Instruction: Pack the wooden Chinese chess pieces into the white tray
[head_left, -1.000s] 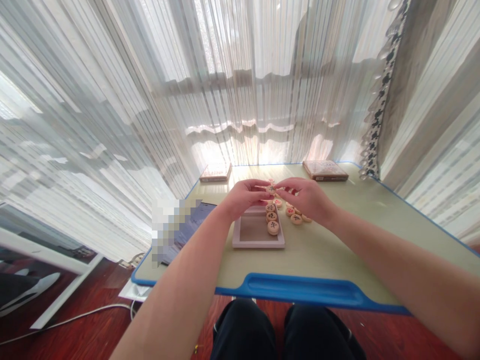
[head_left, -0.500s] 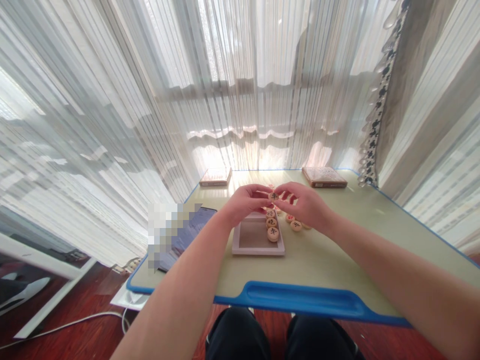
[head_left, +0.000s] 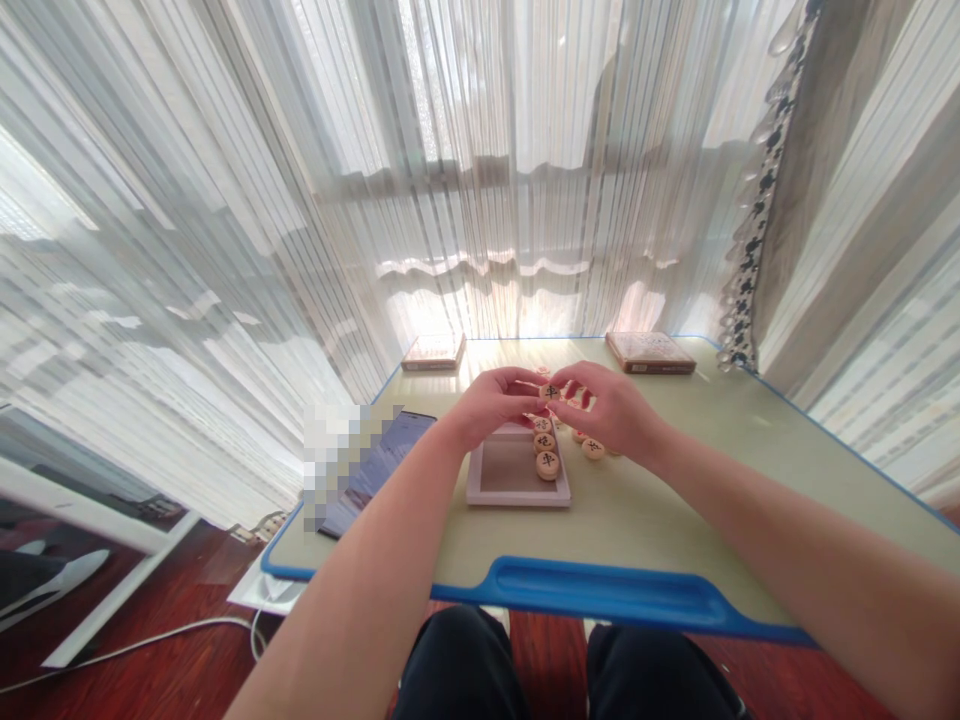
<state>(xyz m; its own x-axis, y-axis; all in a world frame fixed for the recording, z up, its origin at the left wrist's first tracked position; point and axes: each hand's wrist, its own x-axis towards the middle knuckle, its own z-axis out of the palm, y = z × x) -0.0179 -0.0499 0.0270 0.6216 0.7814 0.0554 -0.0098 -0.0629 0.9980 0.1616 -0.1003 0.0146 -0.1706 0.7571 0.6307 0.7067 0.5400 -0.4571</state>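
Observation:
My left hand and my right hand meet above the far rim of a shallow pale wooden tray. Between their fingertips is a round wooden Chinese chess piece with a black character. A column of similar pieces stands inside the tray along its right wall, with the nearest one below my right hand. Loose pieces lie on the table beside the tray, partly hidden under my right hand.
A pale green table with a blue edge and blue pen groove carries two flat boxes at the back. A phone, partly pixelated, lies left of the tray. Sheer curtains rise behind the table.
The held piece now shows its flat face more fully and sits slightly nearer my right hand. My hands have closed over more of the loose pieces. The view has shifted slightly.

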